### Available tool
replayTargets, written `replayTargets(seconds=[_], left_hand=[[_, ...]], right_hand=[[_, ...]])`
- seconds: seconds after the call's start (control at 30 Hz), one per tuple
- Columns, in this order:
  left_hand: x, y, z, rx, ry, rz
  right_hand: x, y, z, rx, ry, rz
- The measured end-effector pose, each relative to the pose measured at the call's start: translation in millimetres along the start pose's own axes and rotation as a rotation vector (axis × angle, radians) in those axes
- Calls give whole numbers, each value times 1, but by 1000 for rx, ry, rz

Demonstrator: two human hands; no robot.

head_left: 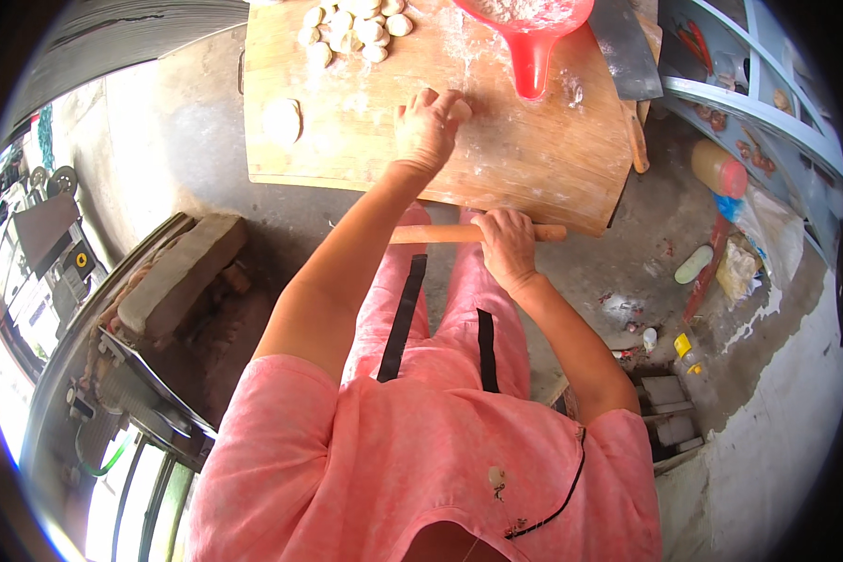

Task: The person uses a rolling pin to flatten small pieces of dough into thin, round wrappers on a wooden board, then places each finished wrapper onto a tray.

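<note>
On the floured wooden board [347, 159], my left hand [426, 131] is closed, its curled fingers around a small piece of dough [460, 110]. My right hand [509, 245] grips a wooden rolling pin [440, 234], held level just off the board's near edge above my legs. A flat round of dough [282, 122] lies toward the board's left edge. At the far left side several small dough pieces [344, 41] sit bunched together. To the right of my left hand is a red plastic scoop [530, 67] with white flour in it.
A cleaver [625, 51] lies along the board's right edge, its wooden handle [635, 140] sticking out. A pale blue rack [768, 98] stands at the right, with bags and a jar [718, 169] near it. A stove-like block [183, 276] is on the left.
</note>
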State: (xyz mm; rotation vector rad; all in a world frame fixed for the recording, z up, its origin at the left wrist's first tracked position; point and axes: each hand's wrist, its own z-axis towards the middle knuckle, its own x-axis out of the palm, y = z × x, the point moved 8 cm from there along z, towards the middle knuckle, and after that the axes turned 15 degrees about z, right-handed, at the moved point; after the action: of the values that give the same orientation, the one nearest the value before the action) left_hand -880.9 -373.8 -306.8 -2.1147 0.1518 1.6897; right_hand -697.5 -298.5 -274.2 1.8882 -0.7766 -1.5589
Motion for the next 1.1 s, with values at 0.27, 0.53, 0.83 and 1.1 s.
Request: replayTargets(seconds=[0.27,0.53,0.83,1.1], left_hand=[[-28,3,-67,259,99,71],[-18,37,-90,299,148,150],[-27,40,-117,217,144,53],[-30,47,-132,163,103,0]], right_hand=[[-24,-12,27,133,-70,2],[-51,11,102,19,105,186],[-139,-43,279,213,-255,-159],[-141,-52,278,201,-323,-187]])
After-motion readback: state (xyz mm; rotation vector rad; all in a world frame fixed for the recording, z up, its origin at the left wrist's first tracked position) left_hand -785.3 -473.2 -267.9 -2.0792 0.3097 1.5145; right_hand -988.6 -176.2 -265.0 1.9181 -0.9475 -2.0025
